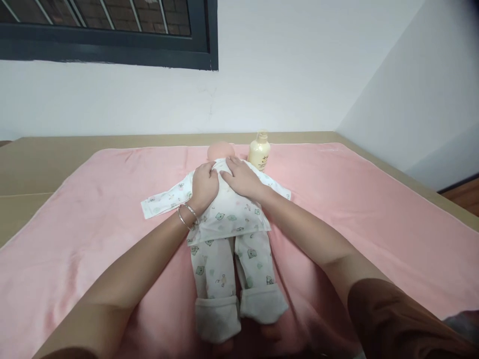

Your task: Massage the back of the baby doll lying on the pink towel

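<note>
A baby doll lies on a pink blanket with its bald head (220, 150) at the far end. It wears a white printed top (228, 214) and matching trousers (220, 271) with turned-up cuffs. My left hand (204, 185) rests flat on the left side of the top near the shoulder, a bangle (188, 216) round the wrist. My right hand (241, 177) lies flat across the upper right side, fingers spread toward the neck. Neither hand grips anything. The doll's face is out of sight.
Just right of the doll's head stands a pale yellow bottle (259, 152). The pink blanket (337, 214) covers a tan surface (45, 162). Behind are a white wall (284, 70) and a dark-framed window (204, 30).
</note>
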A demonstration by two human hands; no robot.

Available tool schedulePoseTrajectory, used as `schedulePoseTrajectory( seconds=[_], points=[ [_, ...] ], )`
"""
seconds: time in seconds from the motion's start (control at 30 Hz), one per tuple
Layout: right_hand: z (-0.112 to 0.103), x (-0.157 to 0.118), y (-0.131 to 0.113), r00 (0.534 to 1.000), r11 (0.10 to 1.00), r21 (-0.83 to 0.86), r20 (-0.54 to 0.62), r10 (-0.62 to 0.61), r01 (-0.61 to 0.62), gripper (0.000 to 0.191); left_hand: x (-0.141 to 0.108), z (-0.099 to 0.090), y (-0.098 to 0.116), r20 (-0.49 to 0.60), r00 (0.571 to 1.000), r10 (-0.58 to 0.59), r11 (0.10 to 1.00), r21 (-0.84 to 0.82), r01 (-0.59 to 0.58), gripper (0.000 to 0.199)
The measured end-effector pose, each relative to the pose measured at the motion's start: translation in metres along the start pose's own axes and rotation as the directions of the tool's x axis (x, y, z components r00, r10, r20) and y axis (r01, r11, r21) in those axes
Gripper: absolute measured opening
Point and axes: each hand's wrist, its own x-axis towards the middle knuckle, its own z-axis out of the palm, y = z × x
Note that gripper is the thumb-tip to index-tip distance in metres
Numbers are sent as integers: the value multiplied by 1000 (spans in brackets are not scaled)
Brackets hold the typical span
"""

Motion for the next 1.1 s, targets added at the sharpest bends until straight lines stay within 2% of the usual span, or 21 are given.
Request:
schedulePoseTrajectory(
  seconds=[0.07,0.17,0.27,0.37,0.47,0.6,0.7,0.8,0.9,1.0,1.1],
  points=[
    [3,-8,-7,1000,998,-61,-25,18,-19,67,-1,0,0,-6,1000,-30,1000,1,30,49],
    [9,-20,-18,993,983,-149,-37,-112,105,62,-2,-1,1,-17,999,-52,999,11,52,49],
    [10,-16,-14,979,975,-94,-17,-203,201,60,-3,-1,3,-17,1000,-26,994,107,27,45],
    [7,-3,-3,996,996,-10,-30,-85,84,63,-1,0,5,8,999,-47,977,207,44,41],
    [5,-6,-5,999,998,-47,-28,41,-42,69,6,-2,4,63,995,-80,973,222,65,41],
    [-1,-20,-17,1000,984,-175,-9,-26,24,61,7,-9,9,166,984,-69,968,251,25,39],
    [-7,-13,-10,1000,996,-91,25,-15,18,55,-4,-13,20,204,979,26,922,374,-103,34],
    [-10,-5,-3,997,998,-24,50,58,-57,61,-13,-13,28,246,961,128,862,451,-231,29],
    [-8,-14,-10,994,991,-99,61,94,-88,65,-6,-13,22,265,959,104,878,429,-213,30],
    [-9,-27,-20,998,986,-168,59,19,-9,61,4,-14,12,276,960,36,908,392,-147,38],
    [-10,-19,-11,999,996,-80,26,-32,34,52,2,-13,14,299,953,46,891,419,-175,42]
  ],
)
